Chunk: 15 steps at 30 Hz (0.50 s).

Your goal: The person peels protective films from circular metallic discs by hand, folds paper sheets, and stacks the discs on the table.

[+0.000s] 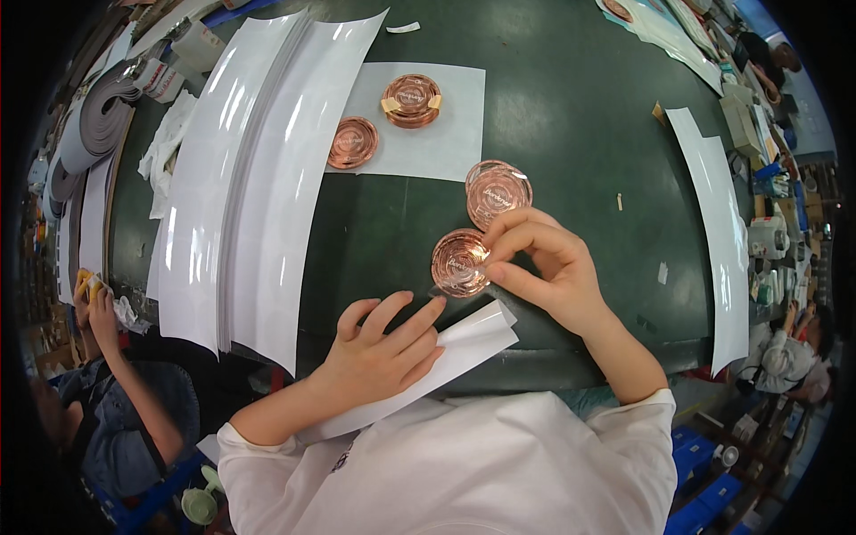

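My right hand point(544, 263) has its thumb and fingers pinched at the right edge of a shiny copper-coloured round label point(457, 264). Whether that label lies on the table or is slightly raised, I cannot tell. My left hand point(383, 352) is open with its fingers spread, over a curled white glossy sheet point(477, 341) at the table's front edge. Its index fingertip is close to the label's lower edge. Just beyond my right fingers lie more copper round labels point(499, 190), overlapping in a small pile.
Farther back, a white sheet point(428, 159) bears a taped stack of copper labels point(411, 101) and another stack point(354, 143). Tall curved piles of glossy white sheets point(276, 178) stand at left, with more sheets point(713, 232) at right. A co-worker point(134, 401) sits at left.
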Tool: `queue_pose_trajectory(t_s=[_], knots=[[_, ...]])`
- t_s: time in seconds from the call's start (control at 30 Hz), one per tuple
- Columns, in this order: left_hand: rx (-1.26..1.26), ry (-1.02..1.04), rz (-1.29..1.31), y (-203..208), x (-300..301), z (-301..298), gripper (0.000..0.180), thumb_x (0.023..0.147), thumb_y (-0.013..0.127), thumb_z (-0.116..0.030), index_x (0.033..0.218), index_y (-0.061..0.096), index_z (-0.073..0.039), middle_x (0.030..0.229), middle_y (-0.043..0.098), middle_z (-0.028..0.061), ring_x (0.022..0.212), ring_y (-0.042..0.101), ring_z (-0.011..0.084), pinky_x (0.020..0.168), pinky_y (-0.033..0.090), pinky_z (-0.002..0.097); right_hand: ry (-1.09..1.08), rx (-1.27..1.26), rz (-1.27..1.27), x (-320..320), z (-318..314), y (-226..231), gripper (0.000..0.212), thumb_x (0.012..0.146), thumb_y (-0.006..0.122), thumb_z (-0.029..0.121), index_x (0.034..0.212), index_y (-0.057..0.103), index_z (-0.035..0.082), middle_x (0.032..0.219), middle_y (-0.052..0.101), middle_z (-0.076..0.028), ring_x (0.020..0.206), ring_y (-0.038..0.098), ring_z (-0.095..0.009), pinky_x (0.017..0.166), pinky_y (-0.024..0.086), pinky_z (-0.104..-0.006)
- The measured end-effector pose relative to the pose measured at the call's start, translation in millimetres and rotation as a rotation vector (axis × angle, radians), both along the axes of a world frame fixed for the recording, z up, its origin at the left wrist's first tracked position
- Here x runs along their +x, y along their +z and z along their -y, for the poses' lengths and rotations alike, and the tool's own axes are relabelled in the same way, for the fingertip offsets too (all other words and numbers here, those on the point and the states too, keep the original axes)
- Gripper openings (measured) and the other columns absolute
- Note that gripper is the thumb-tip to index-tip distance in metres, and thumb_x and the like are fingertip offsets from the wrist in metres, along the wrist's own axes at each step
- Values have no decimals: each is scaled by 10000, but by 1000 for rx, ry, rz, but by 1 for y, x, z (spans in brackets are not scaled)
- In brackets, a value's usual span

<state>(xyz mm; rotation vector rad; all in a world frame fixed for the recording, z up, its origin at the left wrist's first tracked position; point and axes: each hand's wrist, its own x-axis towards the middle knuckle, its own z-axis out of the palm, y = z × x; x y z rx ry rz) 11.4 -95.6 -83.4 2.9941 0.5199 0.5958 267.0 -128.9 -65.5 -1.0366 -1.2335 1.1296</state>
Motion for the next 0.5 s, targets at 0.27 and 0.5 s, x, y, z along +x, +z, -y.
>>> queue_pose_trajectory(t_s=[0.27, 0.5], knots=[[-2, 0, -15, 0, 2, 2, 170, 830, 698, -306, 837, 595, -172, 1328, 613, -27, 1182, 481, 247, 970, 274, 406, -196, -1, 463, 1, 1, 8, 97, 831, 781, 118, 887, 728, 59, 824, 699, 2, 715, 576, -105, 599, 431, -249], [-5, 1, -23, 1, 2, 1, 171, 829, 698, -312, 826, 586, -182, 1328, 616, -28, 1189, 473, 241, 973, 271, 402, -159, -115, 404, -2, 0, -2, 115, 853, 769, 153, 905, 728, 60, 834, 686, 8, 652, 505, -81, 581, 401, -238]])
